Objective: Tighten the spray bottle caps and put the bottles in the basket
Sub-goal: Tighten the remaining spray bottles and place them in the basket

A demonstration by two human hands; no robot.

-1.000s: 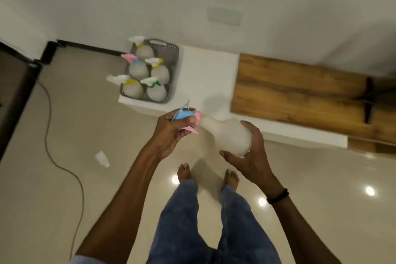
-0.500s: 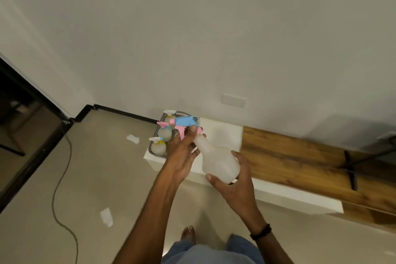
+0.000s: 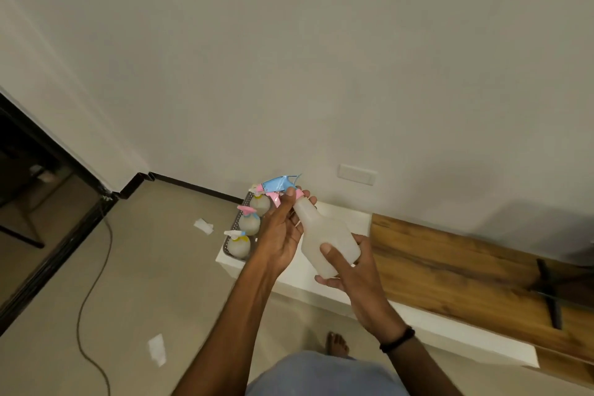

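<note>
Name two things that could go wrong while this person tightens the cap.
The right hand holds the bottle only by its base while the left hand grips the spray cap, so it might slip and drop. The basket sits at the bench end; squeezing another bottle in could tip it.

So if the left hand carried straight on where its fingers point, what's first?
The spray head that the left hand grips, directly ahead; beyond it, likely only the wall, depth unclear.

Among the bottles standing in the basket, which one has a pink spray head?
The middle bottle of the three visible in the basket; the nearest bottle has a white head with yellow collar, the farthest bottle a pale one.
</note>
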